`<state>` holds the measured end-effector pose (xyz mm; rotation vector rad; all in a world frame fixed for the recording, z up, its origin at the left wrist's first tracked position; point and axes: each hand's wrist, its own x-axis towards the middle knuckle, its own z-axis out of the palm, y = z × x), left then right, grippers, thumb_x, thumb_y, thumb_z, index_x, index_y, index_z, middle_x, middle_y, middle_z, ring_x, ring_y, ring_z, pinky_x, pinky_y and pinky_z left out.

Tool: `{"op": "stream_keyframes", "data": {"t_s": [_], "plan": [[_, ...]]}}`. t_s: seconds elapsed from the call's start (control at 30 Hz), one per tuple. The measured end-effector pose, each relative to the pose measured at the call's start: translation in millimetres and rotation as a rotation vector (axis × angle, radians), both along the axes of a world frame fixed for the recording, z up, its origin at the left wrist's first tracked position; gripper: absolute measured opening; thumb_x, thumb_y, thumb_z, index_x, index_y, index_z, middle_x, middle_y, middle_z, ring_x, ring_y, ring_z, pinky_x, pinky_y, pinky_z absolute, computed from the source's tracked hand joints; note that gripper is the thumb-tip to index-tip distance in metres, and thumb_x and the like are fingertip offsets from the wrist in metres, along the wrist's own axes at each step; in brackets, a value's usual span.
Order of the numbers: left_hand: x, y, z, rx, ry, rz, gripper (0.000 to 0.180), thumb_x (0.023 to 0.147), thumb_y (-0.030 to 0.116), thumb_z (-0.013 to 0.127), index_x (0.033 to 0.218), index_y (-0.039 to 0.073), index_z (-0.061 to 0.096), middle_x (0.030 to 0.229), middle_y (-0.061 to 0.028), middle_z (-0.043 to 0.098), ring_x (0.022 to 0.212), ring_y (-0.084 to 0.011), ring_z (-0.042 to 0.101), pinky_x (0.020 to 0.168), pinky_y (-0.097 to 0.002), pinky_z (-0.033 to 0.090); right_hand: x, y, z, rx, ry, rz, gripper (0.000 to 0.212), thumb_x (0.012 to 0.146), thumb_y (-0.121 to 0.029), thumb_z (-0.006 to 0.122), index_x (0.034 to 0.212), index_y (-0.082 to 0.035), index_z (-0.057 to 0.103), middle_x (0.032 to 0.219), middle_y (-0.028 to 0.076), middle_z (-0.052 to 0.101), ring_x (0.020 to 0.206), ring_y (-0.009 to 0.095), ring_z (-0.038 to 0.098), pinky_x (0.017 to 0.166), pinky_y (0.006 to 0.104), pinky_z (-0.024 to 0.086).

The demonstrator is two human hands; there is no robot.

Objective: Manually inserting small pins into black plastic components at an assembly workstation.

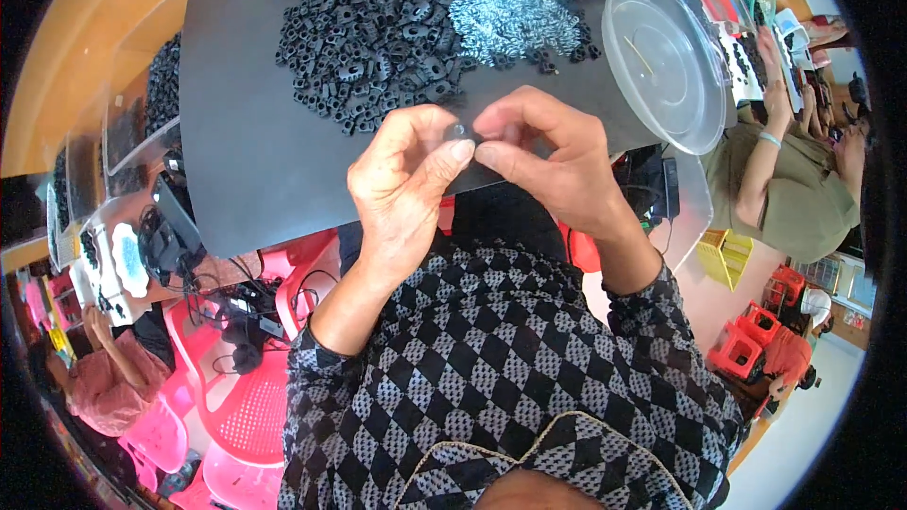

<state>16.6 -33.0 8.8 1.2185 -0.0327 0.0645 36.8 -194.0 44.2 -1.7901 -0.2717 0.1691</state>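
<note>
A small black plastic part [458, 132] is pinched between the thumb and forefinger of my left hand [402, 184], just above the near edge of the dark table. Beside it, my right hand [562, 161] has its thumb and forefinger brought together against the part's right side. Whatever those right fingers hold is too small and blurred to make out. Beyond my hands spreads a large heap of small black plastic parts [364, 38]. Small silvery springs [518, 17] lie in a loose pile on the heap's right side.
A round clear plastic lid [661, 66] with a thin yellowish stick on it lies at the table's right edge. Clear bins of black parts [162, 85] stand on the left. A pink chair [241, 406] is at lower left. Other people work on both sides.
</note>
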Motion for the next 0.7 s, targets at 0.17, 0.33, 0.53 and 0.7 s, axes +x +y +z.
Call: {"op": "stream_keyframes", "data": {"t_s": [0.17,0.33,0.53,0.7], "plan": [[3.5,2.4,3.8,-0.03,0.089,-0.005,0.017,0.084,-0.001,0.067,0.099,-0.002,0.059,0.085,-0.0056,0.064,0.067,-0.0107,0.06,0.058,-0.0218,0.049,2.4,9.1,-4.4,-0.191,-0.363,-0.009,0.017,0.075,0.001,0.069,0.088,-0.001,0.059,0.08,0.008,0.058,0.068,0.017,0.057,0.057,0.0277,0.046],[4.3,1.9,6.9,-0.135,0.11,0.03,0.019,0.082,-0.005,0.068,0.099,-0.003,0.059,0.082,-0.0055,0.064,0.061,-0.0082,0.059,0.053,-0.0197,0.049,1.4,12.2,-11.3,-0.226,-0.546,-0.038,0.024,0.071,0.0,0.072,0.092,-0.002,0.059,0.082,0.01,0.059,0.07,0.023,0.058,0.058,0.0326,0.048],[2.6,1.4,8.1,-0.25,0.083,0.096,0.021,0.08,-0.008,0.067,0.1,-0.003,0.06,0.082,-0.0076,0.065,0.06,-0.0099,0.06,0.052,-0.0211,0.05,-0.9,13.5,-10.3,-0.144,-0.3,-0.002,0.015,0.075,-0.002,0.072,0.087,0.0,0.062,0.073,0.009,0.059,0.066,0.021,0.057,0.058,0.0313,0.046],[2.3,-0.2,10.6,-0.312,0.077,0.086,0.021,0.081,-0.007,0.067,0.1,-0.004,0.06,0.084,-0.0094,0.066,0.06,-0.0114,0.06,0.052,-0.0214,0.05,-2.0,15.2,-10.5,-0.057,-0.427,-0.096,0.012,0.077,-0.002,0.071,0.087,0.001,0.065,0.076,0.009,0.062,0.066,0.018,0.059,0.058,0.0282,0.045]]}}
